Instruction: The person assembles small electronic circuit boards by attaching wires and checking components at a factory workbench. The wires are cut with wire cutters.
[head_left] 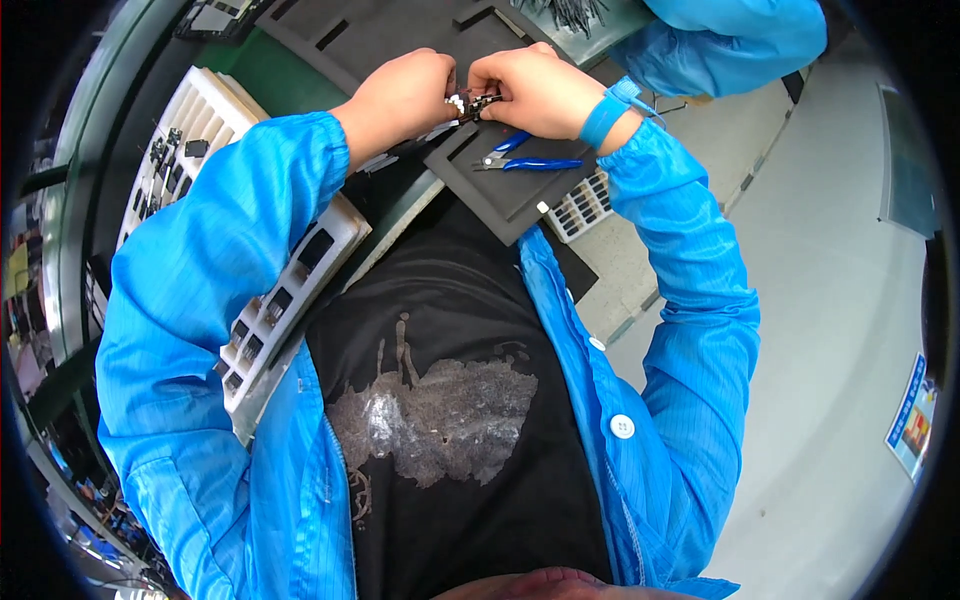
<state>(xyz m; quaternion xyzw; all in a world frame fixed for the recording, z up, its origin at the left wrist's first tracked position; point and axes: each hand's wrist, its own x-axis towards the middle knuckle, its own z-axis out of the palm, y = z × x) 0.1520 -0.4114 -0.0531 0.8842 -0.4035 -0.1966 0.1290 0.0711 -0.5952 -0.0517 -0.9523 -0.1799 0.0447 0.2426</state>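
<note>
My left hand [403,97] and my right hand [538,92] meet at the top middle, fingers closed in a pinch. Between them they hold a small black-and-white part [478,106]; the fingertips cover much of it, and its kind is too small to make out. A blue band circles my right wrist. Just below my right hand, a pair of side cutters [543,163] with blue handles lies, jaws leftward, on a dark grey foam tray [475,190].
White compartment trays [345,222] with black parts stand along the left, one under my left arm. Another white tray [580,208] is below the foam. A larger dark foam sheet [375,35] lies behind my hands. At top right is another person's blue sleeve [730,45].
</note>
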